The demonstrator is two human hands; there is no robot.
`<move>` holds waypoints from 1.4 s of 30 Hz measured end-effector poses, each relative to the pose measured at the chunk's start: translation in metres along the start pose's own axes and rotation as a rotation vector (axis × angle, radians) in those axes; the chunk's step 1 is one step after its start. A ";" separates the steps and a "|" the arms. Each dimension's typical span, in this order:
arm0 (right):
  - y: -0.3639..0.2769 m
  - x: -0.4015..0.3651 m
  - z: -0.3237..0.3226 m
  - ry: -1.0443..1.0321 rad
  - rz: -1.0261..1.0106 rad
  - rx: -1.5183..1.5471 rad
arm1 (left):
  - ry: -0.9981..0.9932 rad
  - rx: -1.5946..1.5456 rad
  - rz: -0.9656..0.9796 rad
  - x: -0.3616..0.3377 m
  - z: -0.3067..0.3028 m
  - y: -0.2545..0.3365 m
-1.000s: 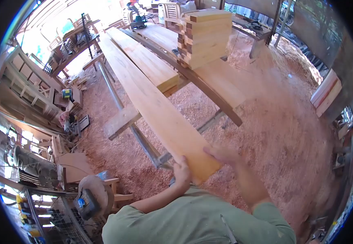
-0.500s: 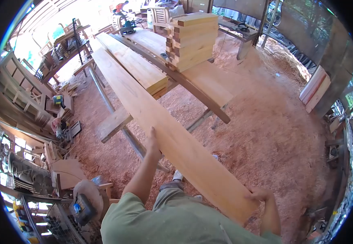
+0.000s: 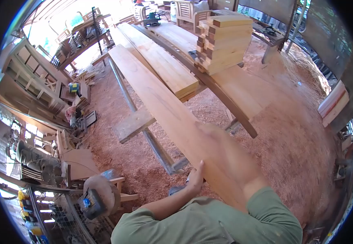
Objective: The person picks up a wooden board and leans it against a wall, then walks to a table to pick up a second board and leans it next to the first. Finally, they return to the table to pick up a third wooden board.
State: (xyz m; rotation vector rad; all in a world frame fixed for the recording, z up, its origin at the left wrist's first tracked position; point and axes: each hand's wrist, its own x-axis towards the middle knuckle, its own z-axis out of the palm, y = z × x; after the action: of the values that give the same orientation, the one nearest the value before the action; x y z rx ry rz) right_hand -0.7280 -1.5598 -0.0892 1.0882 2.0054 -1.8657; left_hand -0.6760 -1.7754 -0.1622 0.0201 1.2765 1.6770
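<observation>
A long, flat wooden board [image 3: 164, 110] slants from the stacked planks down to my body. At its left edge my left hand [image 3: 197, 177] is closed, thumb along the side and fingers partly hidden beneath. My right hand [image 3: 214, 131] reaches over the board's upper face, blurred by motion, so its fingers cannot be made out. Beside the board lies a stack of long planks [image 3: 172, 77]. A wooden support beam [image 3: 133, 125] passes under the board.
A pile of short wooden blocks [image 3: 229, 44] stands on the bench beyond a dark beam [image 3: 241, 116]. Metal pipe legs [image 3: 154, 146] rise from the shavings-covered floor [image 3: 290, 171]. A round wooden piece with a dark case [image 3: 95, 203] sits at lower left. A green power tool [image 3: 152, 19] rests farther back.
The board has shifted toward me relative to the stacked planks. My right hand has left the board's near right edge and swung forward over its top. The view has shifted too.
</observation>
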 end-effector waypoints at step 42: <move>0.321 -0.258 -0.115 0.296 0.017 -0.223 | -0.346 -0.288 0.309 0.050 0.096 0.045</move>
State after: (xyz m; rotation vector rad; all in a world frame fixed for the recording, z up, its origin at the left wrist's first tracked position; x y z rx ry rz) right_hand -0.3070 -1.5710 -0.1654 1.3739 2.2850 -1.4975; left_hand -0.6811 -1.6700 -0.1116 0.3349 0.7951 2.0044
